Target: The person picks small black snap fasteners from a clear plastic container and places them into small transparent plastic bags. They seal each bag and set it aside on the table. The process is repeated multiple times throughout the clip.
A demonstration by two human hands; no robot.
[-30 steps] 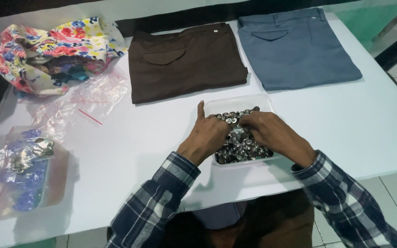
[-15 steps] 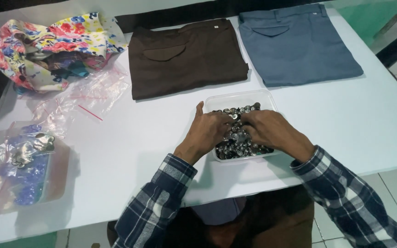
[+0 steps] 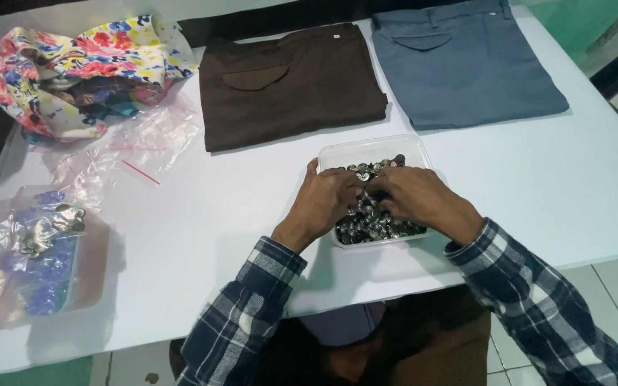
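Note:
A clear plastic tub [image 3: 366, 149] sits on the white table [image 3: 216, 236], filled with several small silver metal buttons [image 3: 373, 221]. My left hand [image 3: 323, 204] rests in the tub's left side, fingers curled down into the buttons. My right hand [image 3: 423, 200] lies over the right side, fingertips meeting the left hand's in the middle of the pile. The fingertips are buried, so whether either hand pinches a button stays hidden. Both arms wear blue plaid sleeves.
Folded brown trousers [image 3: 287, 82] and folded grey-blue trousers [image 3: 466, 61] lie at the back. A floral fabric bag [image 3: 73, 68] and a crumpled clear plastic bag [image 3: 137, 146] lie back left. Another clear bag with metal and blue pieces [image 3: 37, 250] sits front left.
Both hands stay in the tub, fingers shifting among the buttons. The view has drifted slightly; the left thumb, raised a second ago, now lies lower.

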